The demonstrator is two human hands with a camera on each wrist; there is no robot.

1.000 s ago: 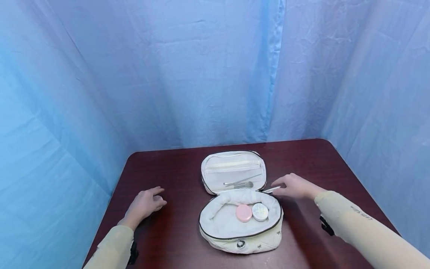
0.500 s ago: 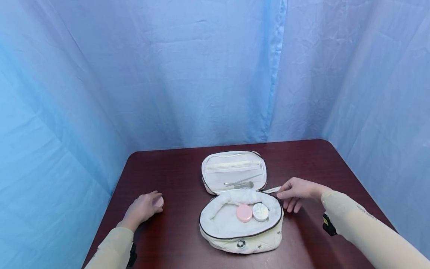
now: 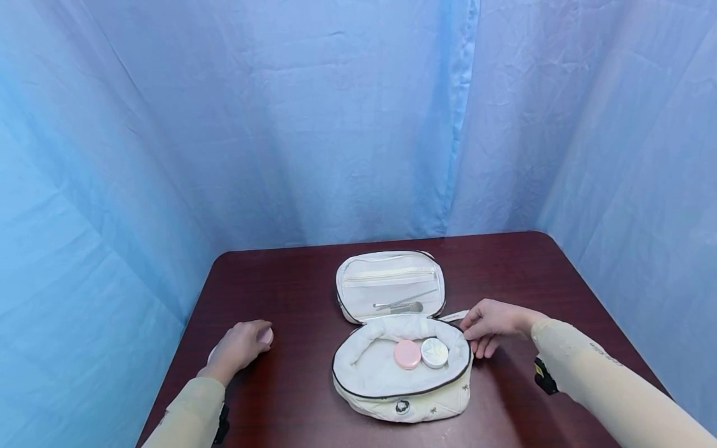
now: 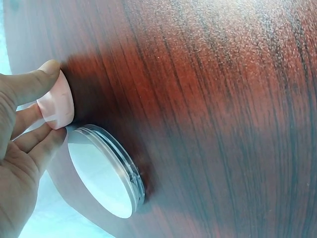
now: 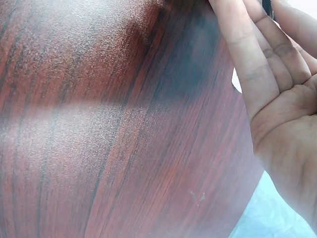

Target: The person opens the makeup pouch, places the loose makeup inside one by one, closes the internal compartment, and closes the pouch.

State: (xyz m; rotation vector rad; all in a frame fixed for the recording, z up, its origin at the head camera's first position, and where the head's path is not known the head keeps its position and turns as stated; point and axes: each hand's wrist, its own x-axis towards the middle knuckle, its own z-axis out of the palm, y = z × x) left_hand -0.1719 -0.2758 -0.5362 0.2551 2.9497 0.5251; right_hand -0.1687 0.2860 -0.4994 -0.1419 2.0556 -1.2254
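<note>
At the left, my left hand (image 3: 238, 350) pinches a small round pink container (image 4: 58, 103) between thumb and fingers, low at the tabletop. Beside its fingertips in the left wrist view lies a larger round case (image 4: 101, 173) with a clear rim and pale face; the hand mostly hides it from the head view. An unzipped white makeup bag (image 3: 417, 407) stands at the middle with its lid folded back. My right hand (image 3: 495, 323) pinches the bag's right rim, near a zipper-end tab (image 3: 455, 316). Inside the bag sit a pink round case (image 3: 407, 354) and a silvery-white one (image 3: 434, 353).
Makeup brushes (image 3: 411, 307) show behind the mesh of the lid (image 3: 386, 283). The dark red wooden table (image 3: 291, 286) has rounded far corners. Blue curtains (image 3: 336, 124) hang behind it and at both sides.
My left hand has lowered around the pink container and pinches it. My right hand has shifted from the zipper-end tab down to the bag's right rim. The bag stays in place.
</note>
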